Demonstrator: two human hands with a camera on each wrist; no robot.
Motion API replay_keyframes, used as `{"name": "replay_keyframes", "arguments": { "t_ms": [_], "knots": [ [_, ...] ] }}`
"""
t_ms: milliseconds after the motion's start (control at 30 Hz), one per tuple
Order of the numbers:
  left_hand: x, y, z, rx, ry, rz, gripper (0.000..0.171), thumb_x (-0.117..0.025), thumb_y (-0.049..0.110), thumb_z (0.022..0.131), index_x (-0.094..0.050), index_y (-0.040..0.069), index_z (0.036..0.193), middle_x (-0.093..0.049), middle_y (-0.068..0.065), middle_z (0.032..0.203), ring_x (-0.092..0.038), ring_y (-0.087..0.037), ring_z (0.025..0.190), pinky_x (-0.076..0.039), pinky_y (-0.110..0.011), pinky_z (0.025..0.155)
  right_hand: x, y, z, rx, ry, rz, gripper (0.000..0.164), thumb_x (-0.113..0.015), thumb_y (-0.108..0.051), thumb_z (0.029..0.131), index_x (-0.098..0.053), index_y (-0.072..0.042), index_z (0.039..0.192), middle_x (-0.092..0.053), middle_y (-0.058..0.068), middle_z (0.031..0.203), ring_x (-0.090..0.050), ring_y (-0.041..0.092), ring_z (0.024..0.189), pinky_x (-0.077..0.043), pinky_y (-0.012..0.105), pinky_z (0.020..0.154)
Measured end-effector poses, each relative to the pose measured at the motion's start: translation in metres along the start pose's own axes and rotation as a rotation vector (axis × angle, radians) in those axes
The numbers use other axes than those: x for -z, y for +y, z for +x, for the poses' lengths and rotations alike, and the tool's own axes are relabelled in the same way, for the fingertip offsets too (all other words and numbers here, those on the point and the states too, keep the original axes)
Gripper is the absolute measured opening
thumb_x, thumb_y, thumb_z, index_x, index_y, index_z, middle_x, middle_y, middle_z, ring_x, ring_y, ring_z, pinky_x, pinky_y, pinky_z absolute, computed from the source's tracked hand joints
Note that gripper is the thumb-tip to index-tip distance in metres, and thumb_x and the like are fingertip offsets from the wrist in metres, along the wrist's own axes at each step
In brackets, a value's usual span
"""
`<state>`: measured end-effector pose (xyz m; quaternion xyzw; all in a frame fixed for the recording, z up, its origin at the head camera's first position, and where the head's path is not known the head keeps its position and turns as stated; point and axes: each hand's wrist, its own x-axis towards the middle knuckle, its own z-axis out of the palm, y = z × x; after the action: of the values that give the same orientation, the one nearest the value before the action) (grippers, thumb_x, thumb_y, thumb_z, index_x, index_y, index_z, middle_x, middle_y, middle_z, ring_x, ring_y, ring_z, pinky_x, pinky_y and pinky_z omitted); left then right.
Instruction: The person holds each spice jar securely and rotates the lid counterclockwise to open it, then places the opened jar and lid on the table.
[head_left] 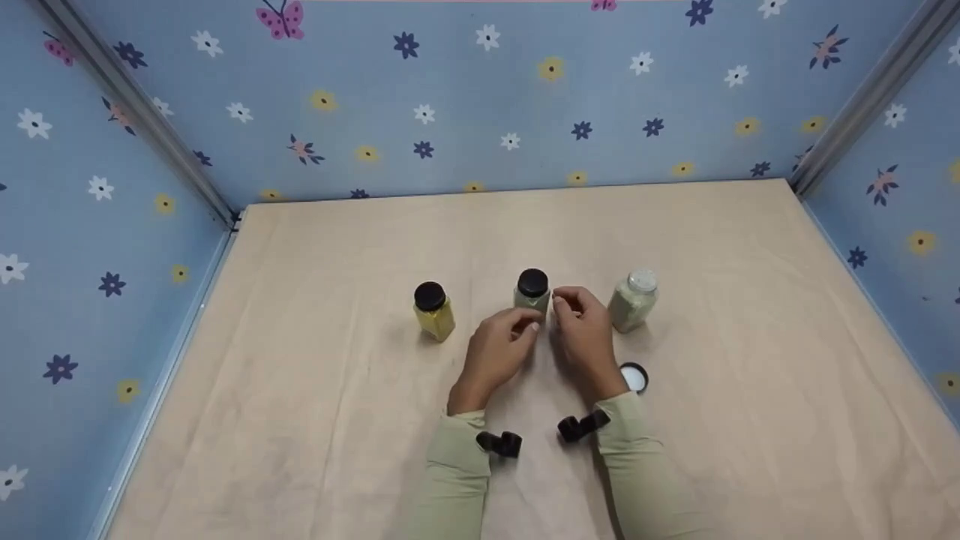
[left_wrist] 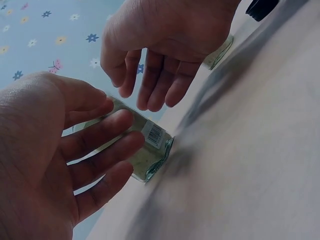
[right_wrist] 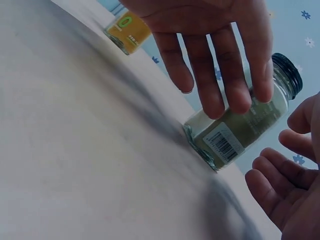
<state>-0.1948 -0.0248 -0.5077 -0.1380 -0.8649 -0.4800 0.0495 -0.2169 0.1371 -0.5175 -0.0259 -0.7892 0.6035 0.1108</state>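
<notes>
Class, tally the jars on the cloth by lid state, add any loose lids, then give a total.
Jars with black lid on: 2, the yellow jar and the middle jar
Jars without lid: 1, the right jar
Loose lids: 1, the loose lid
Total: 4

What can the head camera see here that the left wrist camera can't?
Only the head view shows the whole row: the yellow jar with a black lid, the uncapped jar, and the loose cap lying on the table. Only the left wrist view shows the barcode label low on the middle jar. Both show the left hand and right hand on either side of that jar.
</notes>
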Motion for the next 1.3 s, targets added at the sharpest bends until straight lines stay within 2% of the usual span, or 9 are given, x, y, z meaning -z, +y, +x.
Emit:
{"name": "replay_keyframes", "arguments": {
  "t_ms": [300, 533, 700, 833, 967, 1133, 1300],
  "knots": [
    [0.003, -0.004, 0.001, 0.017, 0.042, -0.013, 0.019, -0.064, 0.021, 0.098, -0.075, 0.013, 0.112, -0.070, 0.002, 0.105, -0.065, -0.010, 0.093, -0.054, -0.028, 0.081, -0.002, 0.006, -0.001, 0.001, -0.090, -0.030, 0.035, -0.059, -0.016, 0.098, -0.065, -0.004, 0.131, -0.067, 0.008, 0.125, -0.064, 0.022, 0.109, -0.050, 0.037, 0.094],
    [0.005, -0.007, -0.001, 0.029, 0.113, -0.030, 0.016, -0.064, 0.020, 0.097, -0.075, 0.015, 0.108, -0.069, 0.005, 0.099, -0.064, -0.008, 0.089, -0.054, -0.027, 0.078, -0.005, 0.009, -0.001, -0.004, -0.146, -0.085, 0.038, -0.060, -0.021, 0.099, -0.065, -0.002, 0.131, -0.067, 0.011, 0.127, -0.063, 0.022, 0.113, -0.049, 0.037, 0.099],
    [0.004, -0.008, 0.000, 0.000, 0.180, -0.028, 0.014, -0.064, 0.017, 0.096, -0.076, 0.013, 0.104, -0.070, 0.005, 0.098, -0.064, -0.008, 0.085, -0.054, -0.027, 0.075, -0.003, 0.010, 0.000, -0.008, -0.157, -0.106, 0.038, -0.060, -0.022, 0.100, -0.064, -0.003, 0.133, -0.065, 0.011, 0.130, -0.059, 0.023, 0.122, -0.043, 0.039, 0.105],
    [0.005, -0.008, 0.002, -0.014, 0.229, -0.038, 0.013, -0.064, 0.015, 0.096, -0.076, 0.011, 0.101, -0.071, 0.004, 0.096, -0.064, -0.009, 0.082, -0.053, -0.028, 0.074, -0.002, 0.011, 0.002, -0.026, -0.166, -0.101, 0.037, -0.057, -0.021, 0.102, -0.064, -0.006, 0.135, -0.070, 0.009, 0.114, -0.061, 0.020, 0.110, -0.045, 0.039, 0.101],
    [0.007, -0.009, 0.002, -0.005, 0.247, -0.072, 0.015, -0.063, 0.014, 0.097, -0.075, 0.007, 0.103, -0.071, 0.001, 0.098, -0.065, -0.012, 0.083, -0.054, -0.030, 0.074, -0.003, 0.011, 0.002, -0.036, -0.179, -0.093, 0.036, -0.056, -0.022, 0.104, -0.063, -0.008, 0.137, -0.066, 0.007, 0.095, -0.058, 0.021, 0.098, -0.046, 0.039, 0.094],
    [0.007, -0.009, 0.002, 0.006, 0.261, -0.116, 0.017, -0.061, 0.013, 0.098, -0.074, 0.004, 0.105, -0.069, 0.001, 0.100, -0.064, -0.012, 0.089, -0.055, -0.031, 0.077, -0.003, 0.010, 0.001, -0.054, -0.187, -0.098, 0.037, -0.055, -0.024, 0.104, -0.063, -0.009, 0.137, -0.068, 0.005, 0.107, -0.057, 0.019, 0.105, -0.045, 0.039, 0.102],
    [0.005, -0.011, 0.008, 0.000, 0.305, -0.164, 0.016, -0.061, 0.012, 0.098, -0.073, 0.003, 0.104, -0.067, 0.001, 0.101, -0.063, -0.011, 0.095, -0.055, -0.030, 0.077, -0.003, 0.012, 0.002, -0.041, -0.187, -0.091, 0.036, -0.056, -0.023, 0.104, -0.063, -0.010, 0.137, -0.067, 0.007, 0.108, -0.057, 0.019, 0.105, -0.044, 0.039, 0.102]
  ]
}}
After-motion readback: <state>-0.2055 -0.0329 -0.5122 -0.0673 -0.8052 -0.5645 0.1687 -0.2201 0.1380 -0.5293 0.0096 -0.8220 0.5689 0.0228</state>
